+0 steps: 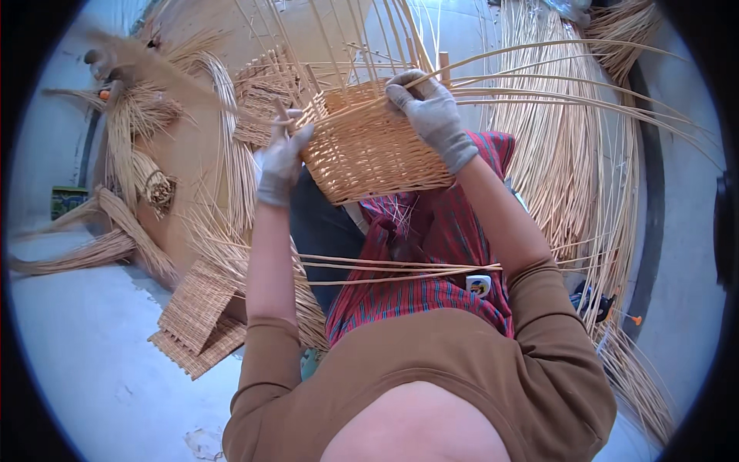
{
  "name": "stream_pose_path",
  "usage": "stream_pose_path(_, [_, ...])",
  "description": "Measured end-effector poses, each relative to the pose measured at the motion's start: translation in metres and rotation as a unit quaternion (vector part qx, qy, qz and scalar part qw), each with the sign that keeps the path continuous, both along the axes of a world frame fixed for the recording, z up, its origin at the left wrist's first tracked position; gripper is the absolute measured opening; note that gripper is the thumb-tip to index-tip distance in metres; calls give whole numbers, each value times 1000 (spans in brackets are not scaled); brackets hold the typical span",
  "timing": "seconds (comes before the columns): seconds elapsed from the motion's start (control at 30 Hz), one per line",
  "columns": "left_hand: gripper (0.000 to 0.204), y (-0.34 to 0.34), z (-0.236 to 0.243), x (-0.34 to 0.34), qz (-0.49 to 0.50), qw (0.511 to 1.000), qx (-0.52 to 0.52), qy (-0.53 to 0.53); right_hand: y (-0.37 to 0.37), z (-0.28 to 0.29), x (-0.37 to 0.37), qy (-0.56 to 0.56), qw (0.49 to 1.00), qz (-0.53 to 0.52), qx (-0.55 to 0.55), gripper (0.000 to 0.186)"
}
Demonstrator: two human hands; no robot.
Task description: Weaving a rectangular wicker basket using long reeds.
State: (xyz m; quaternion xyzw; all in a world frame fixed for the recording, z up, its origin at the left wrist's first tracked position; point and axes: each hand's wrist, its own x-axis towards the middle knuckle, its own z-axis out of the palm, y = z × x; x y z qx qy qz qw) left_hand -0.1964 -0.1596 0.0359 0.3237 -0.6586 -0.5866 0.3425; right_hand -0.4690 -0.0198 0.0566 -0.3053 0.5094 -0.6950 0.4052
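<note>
**Tan, box-shaped woven wicker basket (377,158) held above the lap**

The basket is tilted between the person's two hands, its thin upright rods (336,46) rising past the top edge. The white-gloved left hand (282,158) grips its left corner, thumb against the weave, the fingers partly hidden. The grey-white gloved right hand (423,104) is at the upper right rim, thumb and fingers pinching a long, pale wicker strand (531,49) that trails off rightward. Below, a red striped cloth (419,300) covers the lap, with loose tan strands (462,269) across it. Flat brown woven panels (196,304) lie at left; a broad pale bundle of strands (554,154) spreads at right.
</note>
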Motion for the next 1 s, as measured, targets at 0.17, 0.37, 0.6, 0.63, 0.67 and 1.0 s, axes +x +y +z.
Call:
stream_pose_path(0.17, [24,7,-11,-25,111,988,63,91,-42,33,11,474,868,-147,29,9])
stream_pose_path(0.37, [27,10,-13,-39,236,972,-21,11,-151,126,78,550,806,-112,-189,31])
stream_pose_path(0.6, [19,16,-10,-31,179,981,25,70,-45,2,23,21,990,-21,-138,24])
stream_pose_path(0.63, [20,15,-9,-32,144,985,2,94,-37,-6,20,72,981,-30,-176,21])
stream_pose_path(0.67, [24,15,-9,-30,127,988,15,88,-28,-10,20,105,978,-50,-172,20])
stream_pose_path(1.0, [23,37,1,-47,294,949,-63,96,2,54,26,35,990,-128,-37,17])
